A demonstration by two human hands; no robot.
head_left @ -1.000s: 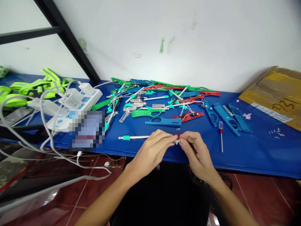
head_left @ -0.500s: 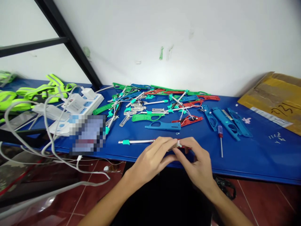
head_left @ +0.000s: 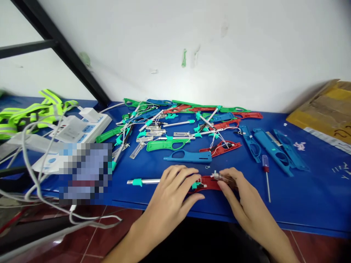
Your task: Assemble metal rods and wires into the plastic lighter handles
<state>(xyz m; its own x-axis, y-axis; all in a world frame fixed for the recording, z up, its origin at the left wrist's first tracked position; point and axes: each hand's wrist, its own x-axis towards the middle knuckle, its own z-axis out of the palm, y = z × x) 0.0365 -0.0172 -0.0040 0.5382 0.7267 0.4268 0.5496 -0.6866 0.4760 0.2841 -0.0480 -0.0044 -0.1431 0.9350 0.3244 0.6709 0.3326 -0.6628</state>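
A red lighter casing half (head_left: 208, 185) lies near the table's front edge, partly covered by both hands. From its left side runs a metal lighter tube (head_left: 150, 181) with a teal clip. My left hand (head_left: 171, 195) rests over the tube and the casing's left end, thumb and fingers apart, beside a teal trigger piece (head_left: 195, 185). Between thumb and fingers, my right hand (head_left: 245, 199) pinches a clear fuel tank (head_left: 224, 178) above the casing's right part. The tank's far end is hidden by the fingers.
Behind the hands spreads a pile of lighter parts, with a green casing half (head_left: 164, 146) and a blue casing half (head_left: 189, 157). At right are a screwdriver (head_left: 265, 168) and a cardboard box (head_left: 323, 106). A power strip (head_left: 95, 129) with cables stands left.
My hands have drawn apart from where they met over a small part. The left now lies over the casing; the right holds the clear tank. The camera view has shifted.
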